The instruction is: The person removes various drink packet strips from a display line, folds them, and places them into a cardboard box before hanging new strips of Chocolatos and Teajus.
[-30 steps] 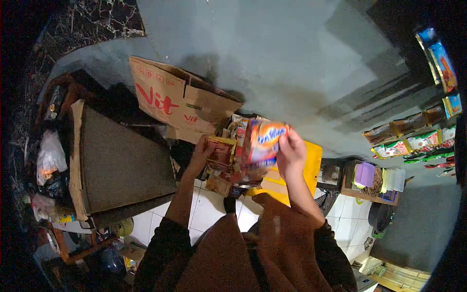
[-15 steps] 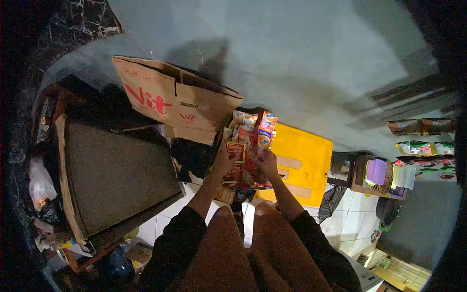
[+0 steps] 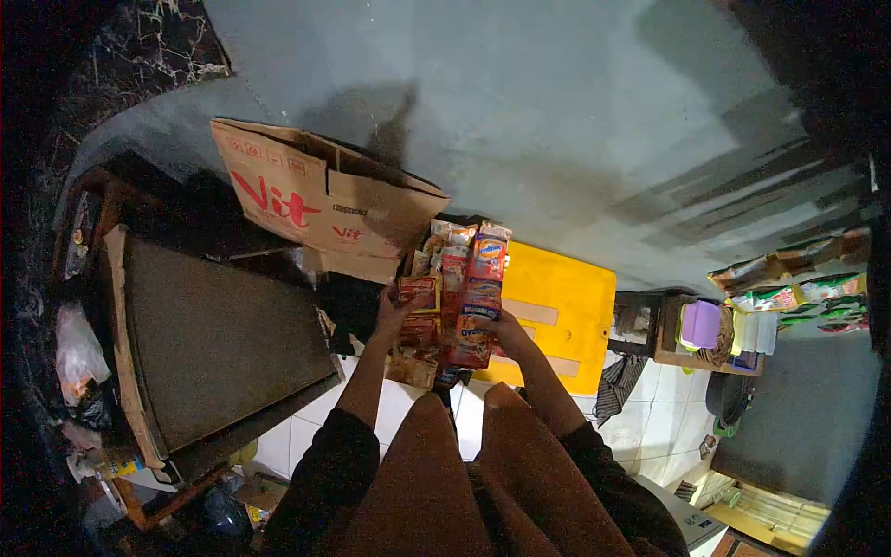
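Note:
Several strips of drink sachets lie together in front of my knees. On the right side of the bundle is a strip of orange, blue and red Ovaltine sachets [image 3: 484, 269]. My right hand [image 3: 508, 331] grips its lower right edge. Along the left side run red and brown sachets [image 3: 420, 293], with my left hand [image 3: 392, 311] closed around their left edge. Paler sachets [image 3: 453, 232] show at the top of the bundle. What supports the bundle underneath is mostly hidden.
An open cardboard box marked Vit [image 3: 320, 206] stands at the upper left. A dark flat panel [image 3: 232, 339] leans at left. The yellow board [image 3: 575, 288] is right of the sachets. Plastic containers [image 3: 701, 327] sit further right, near hanging sachet strips [image 3: 803, 295].
The Ovaltine strip now lies straighter and more of it shows on the bundle's right side. My hands have moved slightly apart, and the view has shifted a little.

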Demonstrator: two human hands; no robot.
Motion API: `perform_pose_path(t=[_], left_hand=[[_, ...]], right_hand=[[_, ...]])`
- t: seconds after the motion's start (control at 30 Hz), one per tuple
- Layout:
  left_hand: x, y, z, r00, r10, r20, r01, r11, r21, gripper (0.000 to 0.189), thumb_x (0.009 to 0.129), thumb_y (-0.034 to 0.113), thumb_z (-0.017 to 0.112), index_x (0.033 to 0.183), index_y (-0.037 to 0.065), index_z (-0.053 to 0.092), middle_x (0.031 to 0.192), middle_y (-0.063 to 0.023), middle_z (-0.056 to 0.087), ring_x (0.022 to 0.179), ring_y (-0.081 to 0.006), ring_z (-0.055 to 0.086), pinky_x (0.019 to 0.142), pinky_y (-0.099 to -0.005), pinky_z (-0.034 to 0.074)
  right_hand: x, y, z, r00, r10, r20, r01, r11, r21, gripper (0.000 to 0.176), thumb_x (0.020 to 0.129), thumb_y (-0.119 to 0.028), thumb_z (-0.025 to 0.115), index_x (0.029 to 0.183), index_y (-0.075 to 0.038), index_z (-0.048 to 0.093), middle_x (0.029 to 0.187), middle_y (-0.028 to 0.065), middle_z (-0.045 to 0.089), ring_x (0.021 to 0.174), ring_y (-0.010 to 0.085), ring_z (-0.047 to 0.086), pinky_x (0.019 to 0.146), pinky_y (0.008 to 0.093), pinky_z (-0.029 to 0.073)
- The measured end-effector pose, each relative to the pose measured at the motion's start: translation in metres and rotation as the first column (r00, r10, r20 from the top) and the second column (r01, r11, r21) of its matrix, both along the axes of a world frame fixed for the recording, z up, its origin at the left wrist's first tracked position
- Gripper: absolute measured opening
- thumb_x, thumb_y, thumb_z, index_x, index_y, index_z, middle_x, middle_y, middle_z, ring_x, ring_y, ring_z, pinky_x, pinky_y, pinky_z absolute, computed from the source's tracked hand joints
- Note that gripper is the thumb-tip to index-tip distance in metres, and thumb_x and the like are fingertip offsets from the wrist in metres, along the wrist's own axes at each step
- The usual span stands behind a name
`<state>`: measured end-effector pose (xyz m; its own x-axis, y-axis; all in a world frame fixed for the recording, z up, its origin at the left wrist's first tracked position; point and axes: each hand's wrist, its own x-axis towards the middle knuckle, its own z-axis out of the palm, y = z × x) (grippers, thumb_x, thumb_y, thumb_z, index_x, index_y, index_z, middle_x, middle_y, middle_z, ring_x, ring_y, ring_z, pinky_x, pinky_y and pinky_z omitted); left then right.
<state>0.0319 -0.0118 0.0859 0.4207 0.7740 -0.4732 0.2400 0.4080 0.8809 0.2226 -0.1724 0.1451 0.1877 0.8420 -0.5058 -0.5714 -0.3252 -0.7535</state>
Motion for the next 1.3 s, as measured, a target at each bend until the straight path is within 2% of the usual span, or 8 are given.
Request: perform_pose_path(t=[0.1, 0.27, 0.4, 0.47, 0.67, 0.87, 1.23, 1.3], left_hand=[[-0.006, -0.003, 0.008, 0.982, 0.078, 0.173, -0.031, 0.965, -0.26, 0.074, 0.063, 0.025, 0.071, 0.115, 0.002, 0.025, 0.111, -0.0145, 0.038, 0.103, -0.0219, 0.04, 0.087, -0.0343, 0.035], [-0.007, -0.011, 0.017, 0.996, -0.053, -0.068, 0.052, 0.999, -0.016, 0.07, 0.064, 0.022, 0.071, 0.115, 0.001, 0.028, 0.105, -0.0129, 0.044, 0.096, -0.0207, 0.046, 0.083, -0.0339, 0.038], [-0.021, -0.022, 0.024, 0.996, 0.011, 0.09, -0.017, 0.998, 0.066, 0.067, 0.065, 0.02, 0.069, 0.115, 0.001, 0.029, 0.106, -0.0126, 0.044, 0.094, -0.0208, 0.048, 0.079, -0.0334, 0.042], [-0.018, -0.022, 0.06, 0.956, 0.158, 0.245, -0.091, 0.96, -0.264, 0.066, 0.068, 0.019, 0.067, 0.117, 0.001, 0.027, 0.107, -0.0132, 0.043, 0.097, -0.021, 0.047, 0.075, -0.0347, 0.046], [-0.023, -0.013, 0.066, 0.898, 0.27, 0.348, -0.156, 0.934, -0.32, 0.061, 0.072, 0.018, 0.063, 0.119, 0.004, 0.026, 0.109, -0.0143, 0.04, 0.096, -0.0241, 0.048, 0.071, -0.0355, 0.049], [-0.022, -0.006, 0.098, 0.796, 0.213, 0.567, -0.074, 0.963, -0.259, 0.057, 0.073, 0.018, 0.061, 0.118, 0.005, 0.028, 0.108, -0.0129, 0.04, 0.096, -0.0245, 0.048, 0.068, -0.0365, 0.05], [-0.034, -0.03, 0.062, 0.923, 0.26, 0.285, -0.145, 0.919, -0.367, 0.058, 0.072, 0.02, 0.064, 0.116, 0.005, 0.029, 0.106, -0.0113, 0.042, 0.095, -0.0223, 0.048, 0.072, -0.0352, 0.048], [-0.031, -0.031, 0.057, 0.956, 0.211, 0.204, -0.118, 0.914, -0.389, 0.061, 0.07, 0.021, 0.065, 0.116, 0.005, 0.029, 0.107, -0.0115, 0.042, 0.095, -0.022, 0.048, 0.073, -0.0352, 0.047]], right_hand=[[0.002, 0.001, -0.016, 0.997, 0.076, -0.015, -0.077, 0.996, -0.045, 0.042, 0.071, -0.021, 0.064, 0.105, -0.003, 0.047, 0.098, 0.0071, 0.055, 0.088, 0.0183, 0.054, 0.077, 0.0329, 0.043], [-0.012, -0.006, -0.051, 0.799, 0.201, 0.567, -0.143, 0.979, -0.146, 0.046, 0.067, -0.021, 0.066, 0.106, -0.006, 0.047, 0.093, 0.0064, 0.056, 0.082, 0.0178, 0.054, 0.071, 0.0309, 0.044], [0.004, 0.016, -0.03, 0.805, -0.12, 0.581, 0.098, 0.993, 0.069, 0.037, 0.066, -0.008, 0.064, 0.098, -0.003, 0.046, 0.087, 0.0087, 0.055, 0.08, 0.0179, 0.054, 0.067, 0.028, 0.045], [0.007, 0.037, 0.069, 0.598, -0.284, 0.75, 0.131, 0.957, 0.258, 0.031, 0.067, 0.001, 0.059, 0.093, -0.003, 0.044, 0.084, 0.0084, 0.055, 0.075, 0.0168, 0.054, 0.062, 0.026, 0.045], [0.039, 0.075, 0.218, 0.774, -0.367, 0.516, 0.209, 0.917, 0.34, 0.035, 0.067, 0.013, 0.051, 0.095, -0.003, 0.039, 0.086, 0.0072, 0.055, 0.075, 0.0122, 0.054, 0.062, 0.0231, 0.045], [0.027, 0.069, 0.253, 0.863, -0.402, 0.307, 0.158, 0.79, 0.592, 0.034, 0.068, 0.012, 0.051, 0.093, -0.006, 0.038, 0.085, 0.0061, 0.055, 0.073, 0.0142, 0.056, 0.055, 0.027, 0.05], [-0.055, -0.019, -0.061, 0.928, -0.003, 0.373, -0.011, 0.999, 0.034, 0.039, 0.073, -0.006, 0.056, 0.108, -0.005, 0.038, 0.09, 0.0057, 0.053, 0.079, 0.015, 0.053, 0.063, 0.0274, 0.047], [-0.073, -0.027, -0.066, 0.99, -0.104, 0.094, 0.1, 0.994, 0.044, 0.042, 0.075, -0.008, 0.056, 0.11, -0.004, 0.033, 0.093, 0.0072, 0.052, 0.081, 0.0159, 0.052, 0.063, 0.0296, 0.048]])
